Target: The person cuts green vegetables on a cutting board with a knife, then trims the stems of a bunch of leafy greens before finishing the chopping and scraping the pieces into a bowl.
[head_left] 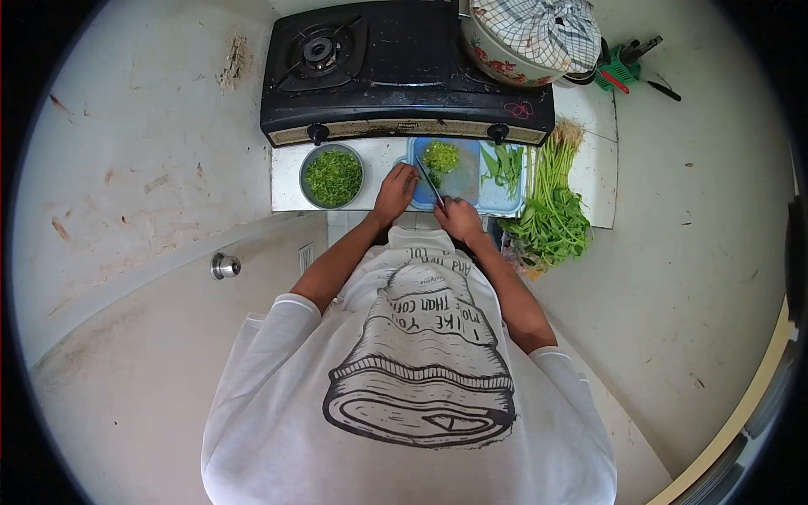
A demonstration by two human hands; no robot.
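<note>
My right hand (460,220) is wrapped round the handle of a knife (428,179), whose blade points away from me over a blue cutting board (468,187). At the board's left edge, my left hand (396,194) has its fingers curled in beside the blade; whatever they pinch is too small to make out. A heap of finely chopped greens (441,156) lies just beyond the knife. Whole green leaves (503,167) rest on the light blue tray part to the right. Left of my hands stands a grey bowl (303,187) filled with chopped greens (332,177).
A black two-burner stove (408,97) stands behind the board, with a cloth-covered pot (513,66) at its right. Long-stemmed leafy greens (551,219) hang over the counter edge at right. Knives sit in a green basket (621,71) by the wall. A door knob (225,266) juts out at left.
</note>
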